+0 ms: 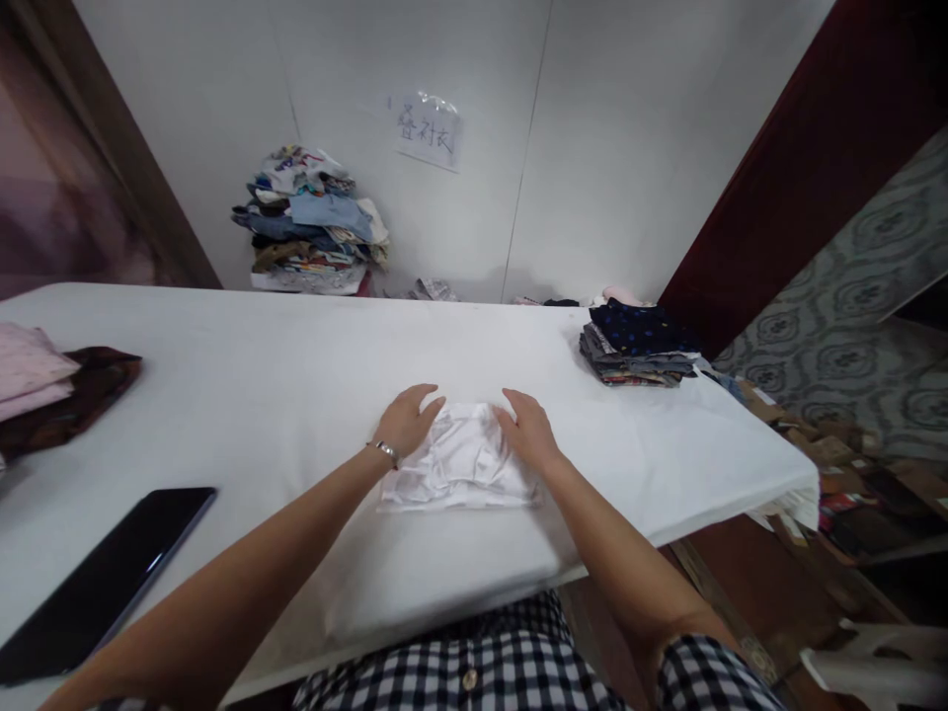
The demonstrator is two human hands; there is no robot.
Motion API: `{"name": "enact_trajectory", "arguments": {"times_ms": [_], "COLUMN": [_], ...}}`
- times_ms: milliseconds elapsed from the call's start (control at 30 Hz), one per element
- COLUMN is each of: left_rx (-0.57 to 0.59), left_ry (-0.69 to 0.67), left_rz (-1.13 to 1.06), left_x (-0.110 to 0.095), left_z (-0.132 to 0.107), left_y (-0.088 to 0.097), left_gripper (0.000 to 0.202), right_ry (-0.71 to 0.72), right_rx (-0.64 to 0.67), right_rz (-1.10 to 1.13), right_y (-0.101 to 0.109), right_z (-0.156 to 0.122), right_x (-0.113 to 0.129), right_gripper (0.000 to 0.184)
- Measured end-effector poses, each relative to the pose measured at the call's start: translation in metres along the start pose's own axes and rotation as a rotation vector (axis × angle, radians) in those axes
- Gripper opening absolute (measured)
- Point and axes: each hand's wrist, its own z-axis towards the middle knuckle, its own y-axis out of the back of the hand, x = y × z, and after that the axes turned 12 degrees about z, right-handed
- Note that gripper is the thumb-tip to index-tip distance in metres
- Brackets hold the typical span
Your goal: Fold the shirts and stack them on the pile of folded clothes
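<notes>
A white garment [468,459], folded into a rough rectangle with wrinkles, lies flat before me on the white-covered table [311,365]. Beside its upper left corner is my left hand [412,417], with a bracelet at the wrist; its fingers are curved and apart from the thumb. My right hand [527,427] rests at the garment's upper right side, open in the same way, with its thumb over or against the edge. Neither hand grips the cloth as far as I can see.
A black phone [111,573] lies at the left front. Folded pink cloth [30,365] sits on dark cloth at the left edge. A dark stack of folded clothes [641,341] stands at the back right. Behind the table rises a clothes pile [315,222] beneath a wall sign [426,130].
</notes>
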Motion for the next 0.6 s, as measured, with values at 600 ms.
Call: {"name": "enact_trajectory", "arguments": {"times_ms": [600], "left_rx": [0.087], "left_ry": [0.224], "left_rz": [0.074], "left_x": [0.045], "left_z": [-0.024], "left_y": [0.009], "left_gripper": [0.066], "right_ry": [-0.308], "right_rx": [-0.248], "right_rz": [0.755], "right_y": [0.036], "right_z": [-0.062], "right_x": [-0.006], "right_gripper": [0.035]}}
